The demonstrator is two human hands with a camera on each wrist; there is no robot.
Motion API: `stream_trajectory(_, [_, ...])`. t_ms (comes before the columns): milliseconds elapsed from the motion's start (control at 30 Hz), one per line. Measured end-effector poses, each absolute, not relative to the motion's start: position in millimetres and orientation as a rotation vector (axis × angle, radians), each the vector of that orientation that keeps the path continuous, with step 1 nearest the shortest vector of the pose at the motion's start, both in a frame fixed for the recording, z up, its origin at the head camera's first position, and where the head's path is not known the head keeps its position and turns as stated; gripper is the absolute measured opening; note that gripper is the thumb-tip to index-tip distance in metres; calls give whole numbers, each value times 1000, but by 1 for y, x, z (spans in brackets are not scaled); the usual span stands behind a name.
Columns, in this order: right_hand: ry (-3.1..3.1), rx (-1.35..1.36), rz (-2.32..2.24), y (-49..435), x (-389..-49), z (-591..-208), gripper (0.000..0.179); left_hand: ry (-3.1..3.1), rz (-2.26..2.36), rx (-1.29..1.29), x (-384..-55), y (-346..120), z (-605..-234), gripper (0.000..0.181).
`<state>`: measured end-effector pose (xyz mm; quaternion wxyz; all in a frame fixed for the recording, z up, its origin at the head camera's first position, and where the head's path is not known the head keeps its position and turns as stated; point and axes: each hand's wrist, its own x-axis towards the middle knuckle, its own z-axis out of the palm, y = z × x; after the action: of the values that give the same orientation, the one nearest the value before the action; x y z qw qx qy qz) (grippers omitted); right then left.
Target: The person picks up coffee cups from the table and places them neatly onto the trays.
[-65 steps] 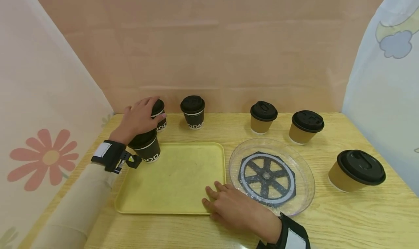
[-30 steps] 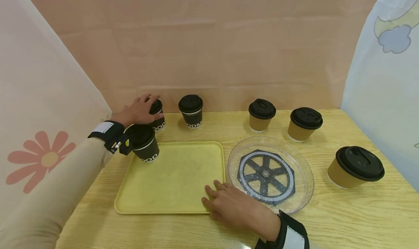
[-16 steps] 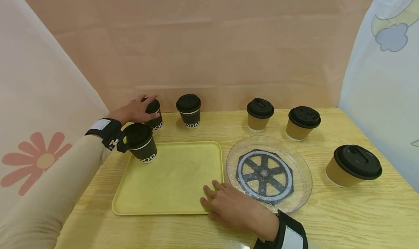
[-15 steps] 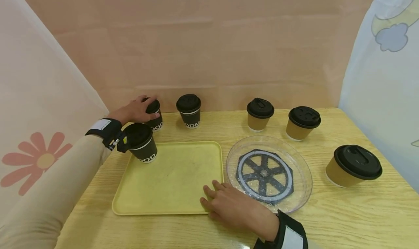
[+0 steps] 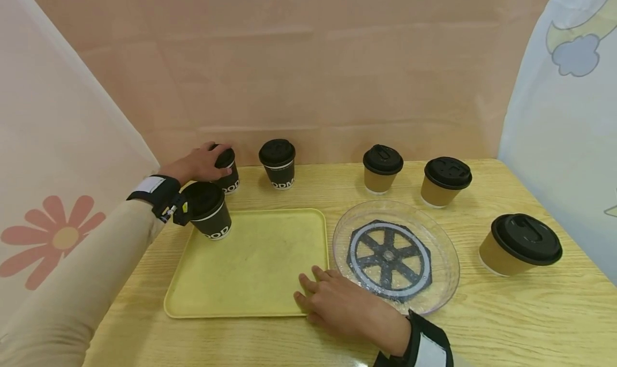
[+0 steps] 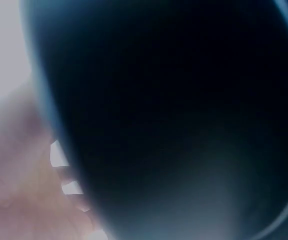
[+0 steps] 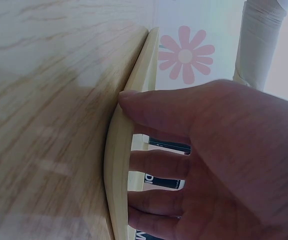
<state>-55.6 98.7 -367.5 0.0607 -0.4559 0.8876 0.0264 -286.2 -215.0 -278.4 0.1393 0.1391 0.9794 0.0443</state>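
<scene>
At the back left my left hand (image 5: 201, 162) grips a small black lidded paper cup (image 5: 231, 178), fingers over its lid and thumb along its right side. A larger black paper cup (image 5: 214, 222) stands just in front, on the tray's back left corner, under my wrist. Its dark surface (image 6: 174, 110) fills most of the left wrist view and hides the gripped cup. My right hand (image 5: 344, 305) rests on the front right corner of the yellow tray (image 5: 250, 270), fingers spread. In the right wrist view its thumb and fingertips touch the tray's rim (image 7: 115, 165).
Another black cup (image 5: 278, 166) stands behind the tray. Three brown cups with black lids, a small one (image 5: 381, 180), a middle one (image 5: 438, 193) and a large one (image 5: 503, 257), stand to the right. A clear round dish (image 5: 445, 265) with a wheel pattern lies beside the tray.
My left wrist has shifted left and back, uncovering more of the larger black cup, while the hand stayed at the small cup. The right hand kept its place on the tray.
</scene>
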Motion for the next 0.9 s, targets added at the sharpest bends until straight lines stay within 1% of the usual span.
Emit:
stream_trajectory(367, [2691,-1389,83,98,-55,-368,40,2877,160,430,-286,-219,-282,63])
stream_trajectory(900, [2676,-1351,64,98,-54,-367,41,2903,207,439,-287,-218,-284,60])
